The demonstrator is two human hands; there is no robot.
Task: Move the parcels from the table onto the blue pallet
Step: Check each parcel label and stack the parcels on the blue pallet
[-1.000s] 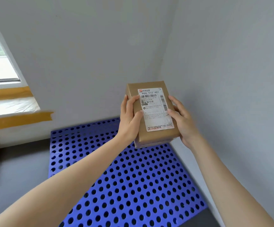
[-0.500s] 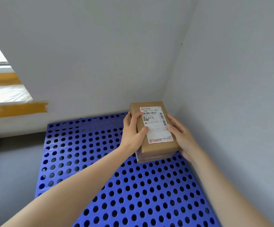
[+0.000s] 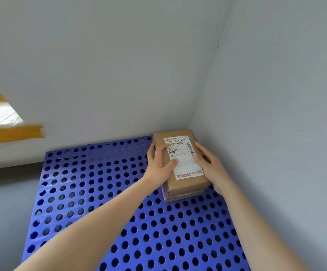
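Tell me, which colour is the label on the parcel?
The label on the brown parcel is white with black print and a small red mark, seen in the head view.

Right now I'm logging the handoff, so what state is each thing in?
parcel: label up, in the pallet's far right corner, held on both sides.
blue pallet: flat on the floor.
left hand: grips the parcel's left side.
right hand: grips its right side.

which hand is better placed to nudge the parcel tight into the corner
Left, probably. The left hand grips the parcel on its open side, away from the side wall, so it can push toward the corner. The right hand sits between parcel and wall.
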